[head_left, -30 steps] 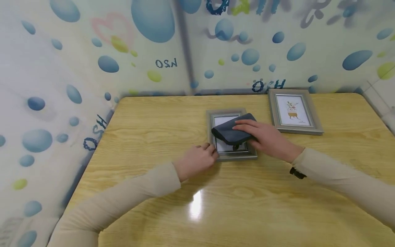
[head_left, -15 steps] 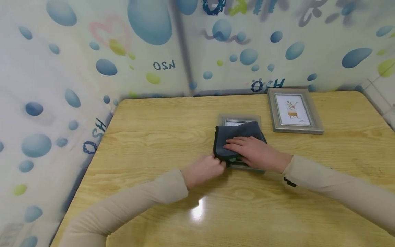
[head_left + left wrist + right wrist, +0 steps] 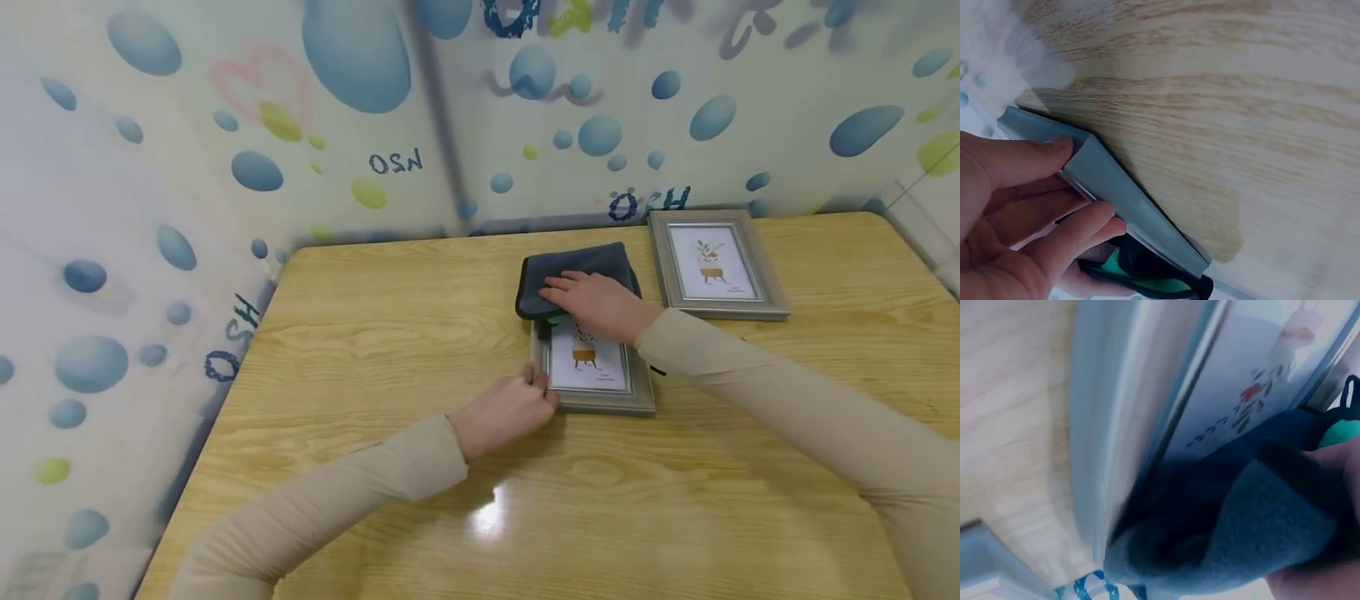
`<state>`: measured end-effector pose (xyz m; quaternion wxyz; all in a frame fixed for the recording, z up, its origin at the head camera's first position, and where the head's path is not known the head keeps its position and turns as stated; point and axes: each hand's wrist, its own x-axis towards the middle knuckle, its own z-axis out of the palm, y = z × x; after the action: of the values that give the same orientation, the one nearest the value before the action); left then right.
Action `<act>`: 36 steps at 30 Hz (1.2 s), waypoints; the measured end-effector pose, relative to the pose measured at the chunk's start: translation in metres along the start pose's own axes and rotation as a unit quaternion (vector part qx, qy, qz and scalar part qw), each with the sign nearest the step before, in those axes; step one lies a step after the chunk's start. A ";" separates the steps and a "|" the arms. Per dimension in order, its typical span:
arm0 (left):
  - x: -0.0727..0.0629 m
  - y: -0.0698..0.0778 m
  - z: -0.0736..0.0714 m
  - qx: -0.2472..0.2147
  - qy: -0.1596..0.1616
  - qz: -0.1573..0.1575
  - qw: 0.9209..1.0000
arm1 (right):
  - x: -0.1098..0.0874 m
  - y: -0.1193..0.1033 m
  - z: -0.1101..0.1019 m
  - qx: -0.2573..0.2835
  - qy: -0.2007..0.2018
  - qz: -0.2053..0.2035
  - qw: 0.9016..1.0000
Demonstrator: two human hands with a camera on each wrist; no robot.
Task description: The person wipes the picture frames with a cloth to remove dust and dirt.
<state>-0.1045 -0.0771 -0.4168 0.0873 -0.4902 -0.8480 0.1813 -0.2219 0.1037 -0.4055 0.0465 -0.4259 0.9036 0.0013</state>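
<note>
On the wooden table, a grey picture frame [image 3: 588, 367] holds a print of a potted plant. My left hand [image 3: 506, 414] grips its near left corner; in the left wrist view the thumb lies on the outer side of the frame [image 3: 1129, 194]. Across the frame's far part my right hand [image 3: 596, 304] holds a folded dark blue-grey cleaning cloth [image 3: 570, 265] with black edging, fingers spread over its top. A green underside shows at the cloth's near edge. In the right wrist view the cloth [image 3: 1272, 525] wraps over the frame's end beside the printed flowers.
A second, matching picture frame [image 3: 718, 265] lies to the right at the table's back edge. Behind the wooden table [image 3: 397, 325] stands a wall [image 3: 480, 108] printed with blue and green drops. A bright reflection shows on the near tabletop.
My right hand first brought the cloth toward the frame's near end, then slid it back to the far end, uncovering the print. The frame has shifted slightly right and nearer, with my left hand at its corner.
</note>
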 end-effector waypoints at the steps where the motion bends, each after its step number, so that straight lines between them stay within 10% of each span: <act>1: 0.001 0.000 0.000 -0.002 -0.003 0.001 1.000 | 0.001 0.001 -0.001 -0.003 -0.005 -0.003 1.000; 12: -0.003 -0.009 -0.005 -0.042 -0.024 0.020 0.999 | -0.029 -0.020 -0.007 0.067 -0.007 -0.142 0.988; 25: 0.008 -0.007 -0.003 -0.052 -0.024 0.016 0.998 | -0.003 0.010 0.002 0.017 -0.002 -0.025 1.000; 36: 0.003 -0.008 -0.002 -0.040 -0.008 0.032 0.999 | -0.029 -0.015 -0.004 0.095 -0.011 -0.131 0.987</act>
<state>-0.1114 -0.0779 -0.4121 0.0555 -0.5184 -0.8393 0.1540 -0.1922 0.1162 -0.3984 0.0964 -0.5345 0.8352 -0.0859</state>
